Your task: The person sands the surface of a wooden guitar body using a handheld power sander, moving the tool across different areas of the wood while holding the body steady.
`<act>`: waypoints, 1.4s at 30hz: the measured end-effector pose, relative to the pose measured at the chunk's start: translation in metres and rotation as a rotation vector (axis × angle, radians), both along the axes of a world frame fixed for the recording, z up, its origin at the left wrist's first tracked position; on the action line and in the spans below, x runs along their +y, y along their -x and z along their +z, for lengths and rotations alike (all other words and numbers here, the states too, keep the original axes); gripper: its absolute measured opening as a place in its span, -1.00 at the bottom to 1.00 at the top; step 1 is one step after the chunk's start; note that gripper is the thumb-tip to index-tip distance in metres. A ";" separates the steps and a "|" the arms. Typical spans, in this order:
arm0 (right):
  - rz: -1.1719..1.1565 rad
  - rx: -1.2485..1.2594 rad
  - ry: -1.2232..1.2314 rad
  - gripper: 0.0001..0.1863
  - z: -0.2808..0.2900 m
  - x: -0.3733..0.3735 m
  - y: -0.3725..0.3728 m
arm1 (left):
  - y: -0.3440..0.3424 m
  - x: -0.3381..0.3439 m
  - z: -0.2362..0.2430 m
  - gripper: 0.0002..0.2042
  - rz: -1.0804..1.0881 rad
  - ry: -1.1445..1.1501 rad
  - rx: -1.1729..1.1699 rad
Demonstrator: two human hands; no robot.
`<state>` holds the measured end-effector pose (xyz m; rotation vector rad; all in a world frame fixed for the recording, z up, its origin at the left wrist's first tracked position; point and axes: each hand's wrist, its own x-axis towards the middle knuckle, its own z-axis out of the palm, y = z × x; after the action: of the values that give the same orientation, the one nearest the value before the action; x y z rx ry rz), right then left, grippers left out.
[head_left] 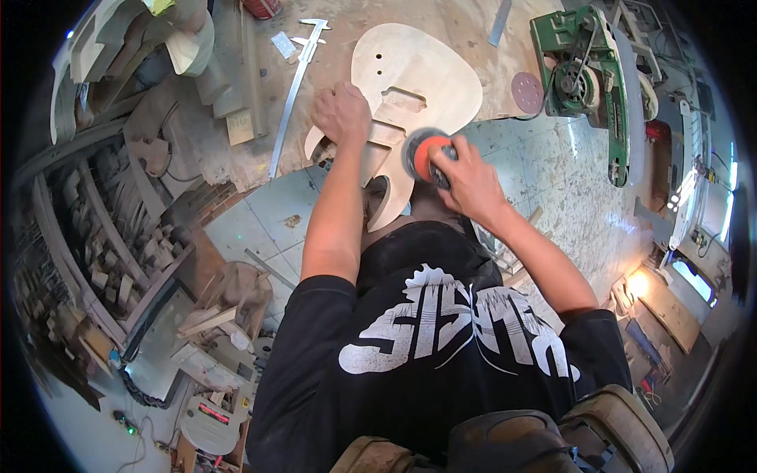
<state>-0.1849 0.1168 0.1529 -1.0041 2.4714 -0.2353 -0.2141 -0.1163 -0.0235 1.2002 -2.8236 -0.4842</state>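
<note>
A pale wooden electric guitar body (430, 67) lies on the workbench, its horned end reaching over the near edge toward me. Rectangular cavities and two small dark holes are cut into its face. With fingers curled, my left hand (342, 114) grips the body along its left side. My right hand (473, 181) is closed around a small orange and black disc sander (424, 151). The sander's round grey pad is at the body's right edge, near the inner curve of the waist. Whether the pad touches the wood I cannot tell.
On the dusty workbench (229, 162) lie a metal caliper (293, 98), a steel strip (499, 22) and a round sanding disc (527, 92). A green belt machine (579, 79) stands at the right. Left are shelves of wood offcuts (126, 268); a lit lamp (637, 284) glows at lower right.
</note>
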 end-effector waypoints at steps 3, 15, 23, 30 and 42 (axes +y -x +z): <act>-0.021 0.069 0.022 -0.31 0.001 -0.001 0.013 | 0.000 -0.002 0.001 -0.59 -0.010 -0.036 0.020; -0.049 0.082 0.020 -0.28 -0.001 0.006 0.005 | 0.001 -0.001 -0.004 -0.64 -0.002 0.013 0.017; -0.122 0.055 0.022 -0.27 -0.005 0.017 -0.004 | 0.000 0.001 -0.007 -0.66 0.001 0.030 0.043; -0.171 0.083 -0.009 -0.24 -0.005 0.015 0.016 | -0.002 -0.003 -0.007 -0.64 -0.011 0.006 0.023; -0.303 0.137 0.037 -0.24 -0.007 0.025 0.026 | 0.002 -0.003 -0.004 -0.63 0.002 -0.001 0.007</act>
<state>-0.2109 0.1414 0.1458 -0.6745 2.7493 -0.3184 -0.2159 -0.1195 -0.0274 1.1988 -2.8162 -0.4893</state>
